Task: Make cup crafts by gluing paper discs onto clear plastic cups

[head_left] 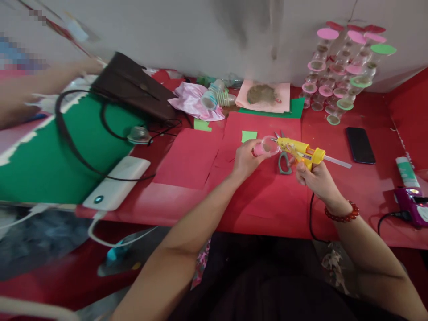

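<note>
Hands: left (pixel 245 160) grips blurred pink cup (pixel 265 146), right (pixel 314 177) glue gun (pixel 301 152).

Red table (pixel 368 196) — scissors (pixel 284 162), black phone (pixel 360 145), white power bank (pixel 117 183), green paper (pixel 43 156).

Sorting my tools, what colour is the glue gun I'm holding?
Yellow glue gun, in the right hand; head view.

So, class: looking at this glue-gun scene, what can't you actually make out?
- Head view: glue gun nozzle tip, hidden by the small pink-rimmed cup in the left hand.
- Scissors blades, covered by gun and right hand.
- Purple device, cut off by right edge.
- Another person's arm, motion-blurred.
</note>
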The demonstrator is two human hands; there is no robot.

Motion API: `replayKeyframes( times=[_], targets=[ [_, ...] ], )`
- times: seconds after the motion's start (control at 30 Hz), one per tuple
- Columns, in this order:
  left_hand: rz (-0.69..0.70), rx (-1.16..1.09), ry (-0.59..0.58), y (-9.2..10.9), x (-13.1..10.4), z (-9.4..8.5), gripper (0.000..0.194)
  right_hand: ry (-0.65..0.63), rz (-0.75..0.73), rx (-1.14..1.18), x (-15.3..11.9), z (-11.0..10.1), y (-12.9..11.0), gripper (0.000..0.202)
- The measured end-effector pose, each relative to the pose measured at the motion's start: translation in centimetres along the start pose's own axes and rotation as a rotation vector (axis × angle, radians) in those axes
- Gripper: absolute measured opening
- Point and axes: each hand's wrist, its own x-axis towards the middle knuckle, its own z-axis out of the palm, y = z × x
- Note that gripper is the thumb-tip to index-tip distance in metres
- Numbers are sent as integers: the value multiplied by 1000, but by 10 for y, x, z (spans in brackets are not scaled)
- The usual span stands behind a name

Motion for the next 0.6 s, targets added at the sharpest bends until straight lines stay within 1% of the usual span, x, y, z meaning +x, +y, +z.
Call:
replayKeyframes(
  times=[0.13,0.27,0.47,0.6],
  targets=[
    [28,25,-15,0,-2,1,34,15,24,22,2,1,4,54],
    [37,27,-28,0,-2,2,37,40,41,16,4,1,10,55],
    [63,45,-42,1,-2,0,38,14,49,-14,6,1,14,54],
    [98,82,-37,0,-2,-1,38,26,63,-11,7,1,18,59]
  ],
)
